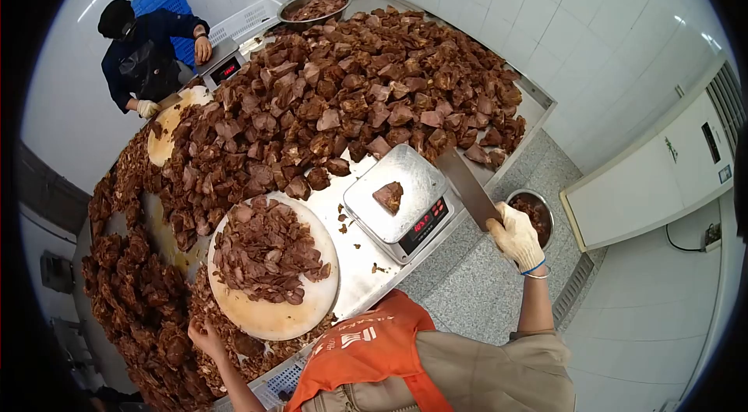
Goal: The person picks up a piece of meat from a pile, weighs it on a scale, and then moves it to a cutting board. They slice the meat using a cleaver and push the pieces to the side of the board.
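Note:
My right hand (516,236), in a pale knitted glove, is closed round the handle of a cleaver (469,187). The cleaver's broad blade points up and left, just right of a digital scale (374,229). On the scale's steel pan lies one chunk of brown cooked meat (388,198). My left hand (206,339) is bare, its fingers apart, with nothing visible in them. It hovers by the meat scraps (204,299) at the lower left edge of a round cutting board (273,325). A heap of sliced meat (266,251) covers much of that board.
A large pile of meat chunks (351,84) fills the steel table's far side. Darker meat (140,311) is heaped at left. A co-worker (148,53) stands at far left by another scale (227,67). A metal bowl (550,217) sits low beyond my right hand.

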`<state>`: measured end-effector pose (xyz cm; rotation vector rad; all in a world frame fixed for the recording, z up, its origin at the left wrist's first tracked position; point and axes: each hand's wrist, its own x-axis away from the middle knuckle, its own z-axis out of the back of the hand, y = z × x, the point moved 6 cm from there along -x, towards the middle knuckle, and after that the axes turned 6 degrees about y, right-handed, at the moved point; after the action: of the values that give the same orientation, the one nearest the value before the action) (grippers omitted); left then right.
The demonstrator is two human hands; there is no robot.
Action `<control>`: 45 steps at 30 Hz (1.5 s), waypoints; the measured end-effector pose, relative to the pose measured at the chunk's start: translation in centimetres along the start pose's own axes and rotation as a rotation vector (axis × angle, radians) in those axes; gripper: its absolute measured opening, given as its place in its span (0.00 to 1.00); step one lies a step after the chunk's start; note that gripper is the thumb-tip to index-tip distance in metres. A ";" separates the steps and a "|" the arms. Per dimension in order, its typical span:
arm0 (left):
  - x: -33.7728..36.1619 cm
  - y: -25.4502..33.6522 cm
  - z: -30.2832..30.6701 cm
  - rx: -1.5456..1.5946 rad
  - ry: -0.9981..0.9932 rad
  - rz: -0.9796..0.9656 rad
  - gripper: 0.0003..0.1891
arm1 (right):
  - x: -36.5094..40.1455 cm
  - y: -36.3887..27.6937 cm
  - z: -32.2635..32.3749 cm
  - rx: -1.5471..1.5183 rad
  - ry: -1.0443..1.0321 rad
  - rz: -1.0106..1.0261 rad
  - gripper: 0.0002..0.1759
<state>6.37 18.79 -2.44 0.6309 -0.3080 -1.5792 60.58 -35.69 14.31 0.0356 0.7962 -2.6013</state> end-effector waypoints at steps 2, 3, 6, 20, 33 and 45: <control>0.7 -5.6 -1.0 -0.109 0.002 0.066 0.30 | -0.4 -1.4 -0.2 0.049 -0.201 0.021 0.12; 1.3 -7.6 -1.5 -0.218 -0.003 0.125 0.34 | -0.7 -1.7 -1.4 0.074 -0.280 0.087 0.11; 4.0 -10.1 -3.6 -0.203 -0.204 0.221 0.42 | -0.9 -3.4 -4.1 0.126 -0.435 0.249 0.11; 7.4 -10.7 -9.5 -0.301 -0.244 0.336 0.46 | -5.2 -5.9 -7.4 0.096 -0.216 0.237 0.09; 11.1 -0.5 -4.3 1.653 -0.546 0.908 0.22 | 4.9 -16.9 -22.5 -0.313 -0.582 0.084 0.06; 10.5 -3.0 -10.1 1.282 -0.596 0.994 0.22 | 12.2 -23.7 -26.1 -0.266 -0.745 -0.013 0.07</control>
<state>9.54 10.65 -14.49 0.7270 -1.8403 -0.3900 37.53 -8.52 3.28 -0.9497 0.8247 -2.2166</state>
